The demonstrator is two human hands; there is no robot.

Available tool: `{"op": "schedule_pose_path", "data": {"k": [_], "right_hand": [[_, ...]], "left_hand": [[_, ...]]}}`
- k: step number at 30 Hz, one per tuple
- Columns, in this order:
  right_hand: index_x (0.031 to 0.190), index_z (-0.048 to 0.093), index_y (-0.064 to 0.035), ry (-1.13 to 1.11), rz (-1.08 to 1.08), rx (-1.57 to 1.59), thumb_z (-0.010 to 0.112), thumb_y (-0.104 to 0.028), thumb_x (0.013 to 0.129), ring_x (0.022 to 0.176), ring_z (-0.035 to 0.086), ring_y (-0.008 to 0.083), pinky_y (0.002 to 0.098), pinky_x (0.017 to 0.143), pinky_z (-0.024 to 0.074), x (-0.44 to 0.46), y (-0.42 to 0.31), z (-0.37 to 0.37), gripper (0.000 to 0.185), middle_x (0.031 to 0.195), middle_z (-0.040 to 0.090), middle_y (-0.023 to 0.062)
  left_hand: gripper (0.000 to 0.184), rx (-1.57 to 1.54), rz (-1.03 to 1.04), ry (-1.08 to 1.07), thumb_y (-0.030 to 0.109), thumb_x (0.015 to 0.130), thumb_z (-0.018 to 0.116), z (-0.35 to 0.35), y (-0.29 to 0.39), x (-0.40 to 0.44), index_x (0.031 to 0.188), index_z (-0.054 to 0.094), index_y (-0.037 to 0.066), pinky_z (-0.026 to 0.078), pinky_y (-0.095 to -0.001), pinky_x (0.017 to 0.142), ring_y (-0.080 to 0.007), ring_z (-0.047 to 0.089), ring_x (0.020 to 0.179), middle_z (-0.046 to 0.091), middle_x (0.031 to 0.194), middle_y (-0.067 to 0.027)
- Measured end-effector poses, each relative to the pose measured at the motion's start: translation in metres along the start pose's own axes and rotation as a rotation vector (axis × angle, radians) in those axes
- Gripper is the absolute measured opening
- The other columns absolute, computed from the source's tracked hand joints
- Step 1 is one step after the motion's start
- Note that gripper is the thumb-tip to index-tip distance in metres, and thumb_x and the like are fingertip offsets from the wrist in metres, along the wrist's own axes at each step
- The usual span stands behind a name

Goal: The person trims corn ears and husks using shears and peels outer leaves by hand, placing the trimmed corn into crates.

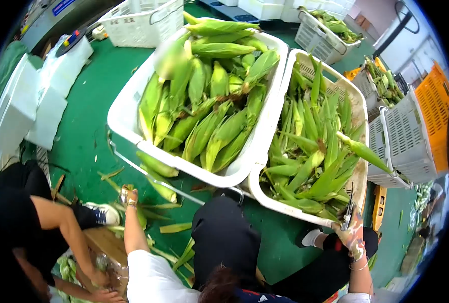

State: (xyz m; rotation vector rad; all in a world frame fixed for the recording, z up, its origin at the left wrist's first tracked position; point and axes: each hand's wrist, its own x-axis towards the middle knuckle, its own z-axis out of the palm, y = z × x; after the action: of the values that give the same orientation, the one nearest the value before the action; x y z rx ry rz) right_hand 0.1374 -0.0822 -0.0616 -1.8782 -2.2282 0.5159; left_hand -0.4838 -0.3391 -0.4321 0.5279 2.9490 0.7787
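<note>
My left hand [129, 196], in a patterned glove, is held low over the green floor at the left. Its fingers look curled, and what they hold, if anything, cannot be made out. Green husk pieces lie just under and beside it. At the right, my right hand [353, 236], in a camouflage glove, is closed around a narrow-bladed metal cutting tool [347, 214], its blade pointing up. That hand is beside the near right corner of a white crate [305, 213] full of green husks and leaves. Left of it, another white crate [184, 170] holds several unhusked corn ears [219, 134].
A co-worker's arm [65, 222] reaches down at the left, near a cardboard box [103, 245]. Loose corn ears [156, 164] and husk strips [176, 228] lie on the floor. More crates [143, 22] stand behind, and an orange crate [433, 118] is at right.
</note>
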Motion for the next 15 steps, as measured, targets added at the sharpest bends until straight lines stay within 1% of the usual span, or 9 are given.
{"op": "schedule_pose_path", "data": {"k": [2,4,5,7,8,10,11,14,15], "right_hand": [[0.1,0.048,0.0014,0.0,-0.056,-0.1,0.074,-0.013,0.058,0.074,0.059,0.0303,0.0361,0.068,0.0489,0.006,0.012,-0.001,0.051,0.081,0.059,0.0147],[0.099,0.048,0.0024,-0.001,-0.037,-0.074,0.075,-0.012,0.057,0.074,0.06,0.0293,0.0347,0.068,0.0489,0.011,0.019,0.002,0.052,0.082,0.059,0.0138],[0.1,0.047,0.0028,-0.019,-0.034,-0.082,0.075,-0.013,0.057,0.075,0.059,0.0304,0.0353,0.069,0.0488,0.015,0.019,-0.002,0.054,0.083,0.059,0.0144],[0.102,0.047,0.0031,-0.026,-0.018,-0.088,0.076,-0.014,0.056,0.076,0.058,0.0329,0.0367,0.07,0.0487,0.026,0.014,0.008,0.057,0.083,0.06,0.0155],[0.103,0.046,0.0029,-0.045,-0.004,-0.12,0.076,-0.015,0.056,0.076,0.058,0.0343,0.0375,0.07,0.0486,0.03,0.012,0.007,0.058,0.083,0.06,0.016],[0.103,0.046,0.0017,-0.052,-0.096,-0.248,0.075,-0.015,0.057,0.085,0.056,0.0357,0.0393,0.075,0.0468,0.038,0.005,0.008,0.057,0.092,0.058,0.0184],[0.103,0.047,0.0014,-0.115,-0.103,-0.159,0.075,-0.016,0.057,0.085,0.056,0.0349,0.0391,0.075,0.0463,0.045,-0.003,0.004,0.056,0.093,0.057,0.0177],[0.098,0.051,0.0001,-0.146,-0.124,-0.047,0.074,-0.015,0.056,0.082,0.055,0.033,0.0382,0.074,0.0457,0.053,0.0,-0.009,0.05,0.091,0.056,0.0157],[0.094,0.054,-0.0009,-0.147,-0.139,-0.043,0.074,-0.013,0.056,0.08,0.055,0.032,0.0376,0.073,0.0457,0.049,0.004,-0.009,0.045,0.089,0.055,0.0143]], "left_hand": [[0.031,-0.066,-0.096,0.11,0.014,0.074,0.058,-0.004,0.047,0.048,0.103,0.053,0.003,0.046,-0.0373,0.071,-0.0292,0.056,0.077,0.059,0.089,-0.014],[0.033,-0.133,0.32,0.671,0.005,0.077,0.051,-0.044,0.146,0.072,0.11,0.05,0.005,0.046,-0.0378,0.064,-0.0256,0.055,0.07,0.057,0.088,-0.011],[0.039,-0.496,0.133,0.549,0.004,0.077,0.049,-0.051,0.172,0.05,0.116,0.047,0.006,0.046,-0.0366,0.064,-0.0243,0.054,0.072,0.056,0.092,-0.0108],[0.049,-0.6,0.281,0.578,0.006,0.08,0.046,-0.037,0.191,0.03,0.128,0.04,0.008,0.046,-0.0344,0.066,-0.0208,0.051,0.074,0.054,0.099,-0.0106],[0.052,-0.81,0.221,0.478,0.006,0.08,0.045,-0.031,0.193,0.02,0.131,0.036,0.008,0.045,-0.0342,0.074,-0.0239,0.054,0.081,0.053,0.109,-0.0124],[0.056,-0.353,0.124,0.427,0.002,0.078,0.05,-0.035,0.181,0.006,0.131,0.035,0.004,0.046,-0.0352,0.08,-0.0256,0.056,0.093,0.049,0.123,-0.0149],[0.06,0.022,0.314,0.558,0.001,0.074,0.056,-0.032,0.162,0.012,0.13,0.035,0.001,0.045,-0.0366,0.085,-0.0292,0.053,0.104,0.046,0.126,-0.0174],[0.056,-0.117,0.314,0.486,0.002,0.074,0.059,-0.081,0.152,0.017,0.126,0.038,0.0,0.045,-0.0384,0.089,-0.0296,0.051,0.107,0.048,0.12,-0.0179],[0.046,-0.289,0.363,0.681,0.001,0.075,0.057,-0.092,0.141,0.032,0.12,0.044,0.0,0.046,-0.0377,0.087,-0.0291,0.054,0.102,0.049,0.118,-0.0179]]}}
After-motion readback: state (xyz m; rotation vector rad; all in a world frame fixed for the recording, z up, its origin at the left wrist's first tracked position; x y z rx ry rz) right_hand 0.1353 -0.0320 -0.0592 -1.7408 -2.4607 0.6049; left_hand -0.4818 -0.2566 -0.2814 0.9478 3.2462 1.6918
